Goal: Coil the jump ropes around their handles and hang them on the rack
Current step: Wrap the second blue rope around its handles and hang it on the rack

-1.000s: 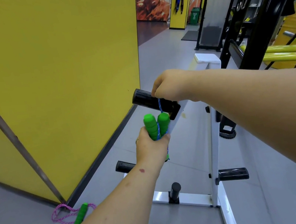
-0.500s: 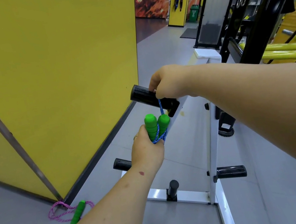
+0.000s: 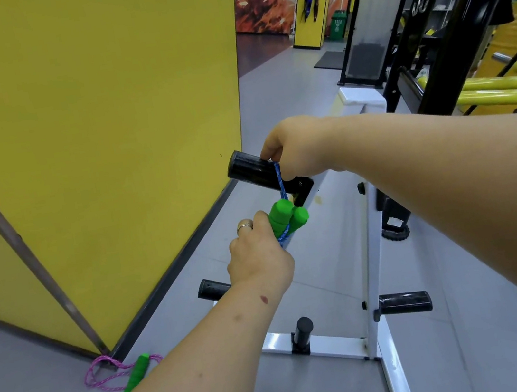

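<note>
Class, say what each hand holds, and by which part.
The left hand grips the two green handles around their lower part. The right hand pinches the blue rope at the black peg.

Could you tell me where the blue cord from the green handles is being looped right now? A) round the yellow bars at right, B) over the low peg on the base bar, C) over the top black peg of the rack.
C: the right hand pinches the blue cord on the top black peg, above the green handles held by the left hand.
</note>
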